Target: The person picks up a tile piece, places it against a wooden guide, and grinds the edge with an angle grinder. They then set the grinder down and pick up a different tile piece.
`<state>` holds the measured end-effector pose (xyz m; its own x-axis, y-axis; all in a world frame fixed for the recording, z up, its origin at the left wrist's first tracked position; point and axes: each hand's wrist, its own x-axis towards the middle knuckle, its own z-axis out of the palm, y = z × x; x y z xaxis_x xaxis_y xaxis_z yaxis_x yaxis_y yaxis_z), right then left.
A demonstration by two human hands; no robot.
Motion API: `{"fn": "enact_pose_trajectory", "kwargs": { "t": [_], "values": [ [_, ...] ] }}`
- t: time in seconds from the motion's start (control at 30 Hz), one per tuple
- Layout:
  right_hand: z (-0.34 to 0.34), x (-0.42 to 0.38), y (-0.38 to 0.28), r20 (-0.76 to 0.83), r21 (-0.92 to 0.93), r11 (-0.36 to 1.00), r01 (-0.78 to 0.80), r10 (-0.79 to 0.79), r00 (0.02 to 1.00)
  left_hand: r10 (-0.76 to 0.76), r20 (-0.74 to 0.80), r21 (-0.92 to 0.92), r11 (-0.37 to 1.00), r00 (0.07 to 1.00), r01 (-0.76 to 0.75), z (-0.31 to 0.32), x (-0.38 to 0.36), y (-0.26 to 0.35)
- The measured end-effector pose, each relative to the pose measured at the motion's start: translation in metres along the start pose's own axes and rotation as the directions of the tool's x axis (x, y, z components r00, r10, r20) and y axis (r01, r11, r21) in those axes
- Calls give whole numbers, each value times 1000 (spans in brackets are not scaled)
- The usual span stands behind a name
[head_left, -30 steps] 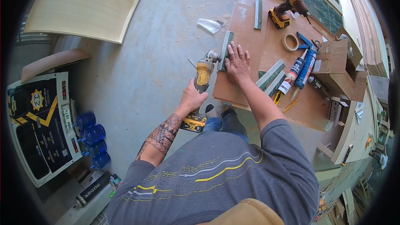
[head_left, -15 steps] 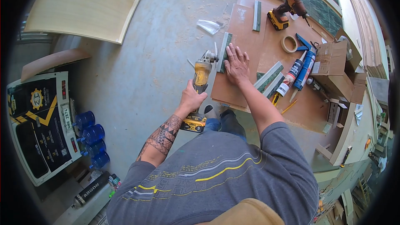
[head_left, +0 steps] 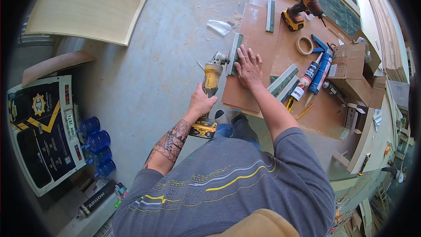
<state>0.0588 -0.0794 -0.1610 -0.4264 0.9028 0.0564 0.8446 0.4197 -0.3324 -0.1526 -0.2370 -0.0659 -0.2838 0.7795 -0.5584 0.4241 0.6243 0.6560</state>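
My left hand [head_left: 203, 102] is wrapped round the body of a yellow and black cordless angle grinder [head_left: 213, 77]. The grinder's head points away from me, its disc side right at the left edge of a green marble-patterned strip [head_left: 235, 55] with a pale edge. That strip lies along the left edge of a brown board [head_left: 258, 52]. My right hand [head_left: 250, 70] rests flat on the board with fingers stretched out, its thumb and fingertips at the strip's right side. Another such strip [head_left: 270, 15] lies farther up the board, and cut pieces [head_left: 283, 80] lie right of my forearm.
A brown drill driver [head_left: 302, 9], a tape roll [head_left: 304, 45], an adhesive cartridge [head_left: 305, 81], a blue caulking gun [head_left: 323, 71] and a cardboard box [head_left: 348, 63] stand on the right. Blue water bottles [head_left: 97, 141] and a vehicle's rear [head_left: 44, 136] are at left. Dust marks the floor.
The grinder's head has shifted very slightly, and its thin disc edge no longer stands out beyond the head. My right hand keeps its place beside the strip.
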Motion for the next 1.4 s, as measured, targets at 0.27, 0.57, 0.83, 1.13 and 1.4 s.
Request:
{"fn": "enact_pose_trajectory", "kwargs": {
  "t": [0.27, 0.57, 0.83, 1.13, 1.4],
  "values": [
    [0, 1, -2, -4, 3, 1000, -2, 2, 1000, -6, 2, -13, 1000, 1000, 6, 5, -5, -1],
    [5, 2, -2, -21, -18, 1000, 1, -2, 1000, -3, 14, 1, 1000, 1000, 3, 5, -5, 0],
    [4, 2, -3, -13, -22, 1000, 8, -8, 1000, -22, -12, 17, 1000, 1000, 23, 7, -11, 3],
    [4, 2, -5, 1, -11, 1000, -4, 4, 1000, -20, -17, 25, 999, 1000, 20, 7, -15, 6],
    [4, 2, -5, 27, -30, 999, -19, 19, 999, -22, -6, 28, 999, 1000, 22, 7, -17, 4]
  ]
}}
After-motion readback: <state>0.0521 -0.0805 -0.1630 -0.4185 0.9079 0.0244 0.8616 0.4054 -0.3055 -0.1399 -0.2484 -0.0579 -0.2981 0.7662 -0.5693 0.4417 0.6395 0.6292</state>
